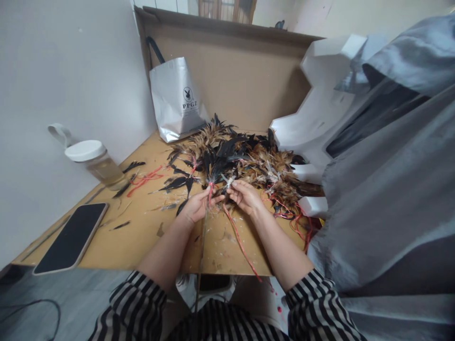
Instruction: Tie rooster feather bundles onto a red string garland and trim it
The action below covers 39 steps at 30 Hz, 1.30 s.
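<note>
Between the fingers of my left hand [199,203] is a thin stick [204,232] that runs down past the table's front edge. Black feathers [215,166] fan out from its top, where a red string [211,186] is wound round it. Close on the right, my right hand [245,196] pinches a small feather bunch [230,182] with pale quill ends. The two hands almost meet. Below them a red strip [240,239] hangs over the table edge. Behind lies a big heap of brown and black feathers [261,156].
On the left stand a lidded cup [103,163] and a phone [73,237], with loose feathers and red string scraps [145,179] nearby. A silver bag [176,102] leans at the back against cardboard [245,76]. White foam [302,128] and grey cloth [387,189] border the right side.
</note>
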Tool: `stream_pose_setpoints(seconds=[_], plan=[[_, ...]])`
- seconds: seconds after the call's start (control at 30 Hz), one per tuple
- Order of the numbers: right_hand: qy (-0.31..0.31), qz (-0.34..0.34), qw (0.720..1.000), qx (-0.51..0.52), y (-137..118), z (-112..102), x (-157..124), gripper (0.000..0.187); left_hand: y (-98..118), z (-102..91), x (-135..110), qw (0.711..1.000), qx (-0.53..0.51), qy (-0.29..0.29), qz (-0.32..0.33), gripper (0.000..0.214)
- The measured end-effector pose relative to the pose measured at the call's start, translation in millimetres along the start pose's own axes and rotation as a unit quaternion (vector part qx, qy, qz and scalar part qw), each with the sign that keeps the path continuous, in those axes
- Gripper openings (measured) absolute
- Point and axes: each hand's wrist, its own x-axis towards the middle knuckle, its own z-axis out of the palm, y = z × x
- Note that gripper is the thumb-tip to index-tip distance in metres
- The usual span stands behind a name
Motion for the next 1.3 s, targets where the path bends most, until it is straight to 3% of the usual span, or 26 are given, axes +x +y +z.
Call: stream_pose_setpoints(seconds=[0.2, 0.27, 0.33, 0.4, 0.5, 0.57, 0.63, 0.73, 0.83, 0.9, 1.03, 1.07, 1.17, 1.23, 1.3], plan=[[-0.013, -0.01, 0.999, -0.034, -2.1, -6.0, 1.3, 0.019, 2.2, 5.8, -3.1, 0.999, -0.022, 0.031, 0.004, 0.019], [0.003, -0.056, 0.995, -0.079, -3.5, -8.3, 1.4, 0.026, 2.8, 6.9, -3.7, 0.999, -0.024, 0.044, 0.002, 0.019], [0.03, -0.16, 0.973, -0.162, -6.1, -9.4, -0.3, 0.032, 3.0, 6.4, -3.5, 0.999, -0.022, 0.05, 0.001, 0.019], [0.049, -0.3, 0.909, -0.283, -9.9, -8.9, -4.3, 0.03, 3.0, 5.0, -3.0, 0.999, -0.018, 0.051, 0.001, 0.019], [0.031, -0.446, 0.76, -0.471, -16.0, -5.9, -11.7, 0.028, 2.9, 3.8, -2.7, 0.999, -0.011, 0.049, 0.002, 0.019], [-0.003, -0.481, 0.67, -0.565, -18.0, -3.6, -14.9, 0.032, 2.5, 4.5, -3.1, 0.999, -0.001, 0.046, 0.003, 0.02], [-0.031, -0.487, 0.601, -0.633, -17.3, -2.3, -15.7, 0.034, 1.8, 5.9, -3.7, 0.999, 0.007, 0.044, 0.003, 0.02], [-0.041, -0.475, 0.546, -0.689, -14.2, -3.0, -13.3, 0.029, 0.8, 6.7, -3.9, 0.999, 0.013, 0.043, 0.006, 0.019], [-0.031, -0.457, 0.544, -0.703, -15.7, -9.7, -8.6, 0.021, 2.2, 4.3, -3.4, 0.999, 0.018, 0.03, 0.007, 0.019], [0.011, -0.45, 0.575, -0.683, -22.5, -20.0, -4.7, 0.02, 5.4, 2.1, -3.3, 1.0, 0.019, 0.02, -0.003, 0.022], [0.176, -0.399, 0.65, -0.622, -47.9, -54.7, 1.1, 0.02, 13.9, 0.2, -5.0, 1.0, -0.003, 0.017, 0.008, 0.029], [0.206, -0.369, 0.654, -0.627, -54.9, -64.3, 1.1, 0.02, 15.5, 0.3, -5.6, 1.0, -0.012, 0.016, 0.015, 0.03], [0.277, -0.283, 0.633, -0.665, -71.8, -85.2, -2.9, 0.022, 17.7, 0.7, -6.6, 0.999, -0.041, 0.003, 0.019, 0.031], [0.276, -0.238, 0.637, -0.679, -76.7, -88.5, -7.0, 0.022, 17.6, 0.3, -6.7, 0.998, -0.057, -0.009, 0.009, 0.032], [0.202, -0.196, 0.668, -0.689, -75.3, -83.6, -9.7, 0.021, 17.1, -0.5, -6.6, 0.998, -0.068, -0.018, 0.003, 0.03]])
